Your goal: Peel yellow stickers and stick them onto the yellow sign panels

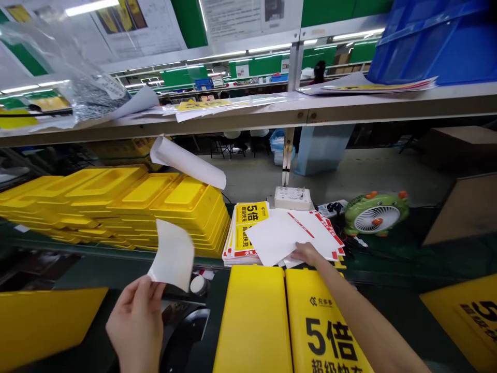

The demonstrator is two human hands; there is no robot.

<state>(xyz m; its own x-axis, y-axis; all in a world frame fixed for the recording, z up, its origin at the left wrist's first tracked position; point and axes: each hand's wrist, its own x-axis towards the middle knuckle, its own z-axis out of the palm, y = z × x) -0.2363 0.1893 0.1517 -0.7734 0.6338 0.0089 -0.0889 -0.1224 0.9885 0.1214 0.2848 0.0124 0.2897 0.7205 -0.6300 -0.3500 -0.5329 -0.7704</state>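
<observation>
Two bare hands at work over the dark green bench [392, 272], and we pick up the left hand [135, 316] first: thumb and fingers pinched together on the lower corner of a small curled sheet [174, 254], which stands up in the air in front of the yellow covers [186, 207], stacked in overlapping piles. Over to our right hand [306, 252], arm stretched forward above the yellow boxes, fingertips at the lower right edge of a large white sheet [274, 235]; whether they grip it or merely press on it, we cannot tell. That sheet lies across the printed sheets [248, 225], yellow, white and red, piled just beyond the boxes.

Closest to us, side by side, we have a plain yellow box [252, 316] and a lettered yellow box [330, 336], the latter with a big black 5 and partly covered by our forearm. Behind the paper sits a white switch box [292, 198], and to its right a green fan [376, 215] with orange feet. Up top, we see a blue bin [435, 46] on the shelf [248, 116].
</observation>
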